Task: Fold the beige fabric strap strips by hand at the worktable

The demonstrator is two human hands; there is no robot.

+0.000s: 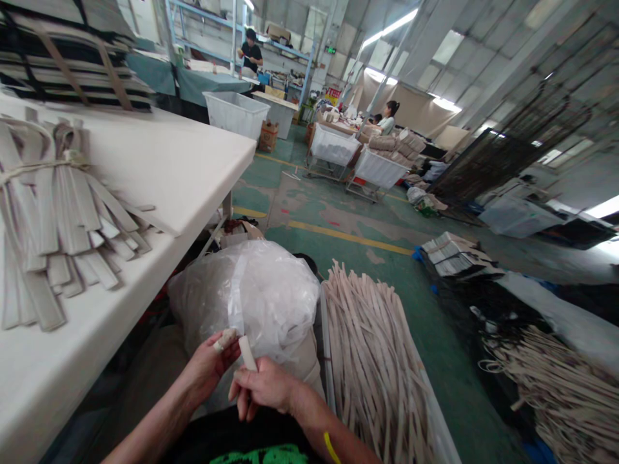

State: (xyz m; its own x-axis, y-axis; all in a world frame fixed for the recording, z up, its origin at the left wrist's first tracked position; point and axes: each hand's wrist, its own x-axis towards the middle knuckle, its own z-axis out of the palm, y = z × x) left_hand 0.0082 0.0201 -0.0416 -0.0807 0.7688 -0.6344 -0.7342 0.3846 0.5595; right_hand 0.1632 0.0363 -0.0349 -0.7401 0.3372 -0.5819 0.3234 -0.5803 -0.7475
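My right hand (264,385) is closed, pinching a short, flat white strip (247,353) whose end points up. Just left of it is my left hand (211,362), with its fingers curled and drawn together. A pale wrap (225,339) covers one of its fingertips. Whatever lies between the left fingers, if anything, is hidden. Both hands are in front of a large clear plastic bag (271,290) with pale contents. On the table at left lies a tied bundle of beige fabric strips (72,200).
The white table (193,148) has its edge at my left. A long bin of loose beige strips (372,361) stands at my right. More strips (570,380) lie farther right on dark sheeting. White carts (380,169) and co-workers (250,51) are in the background.
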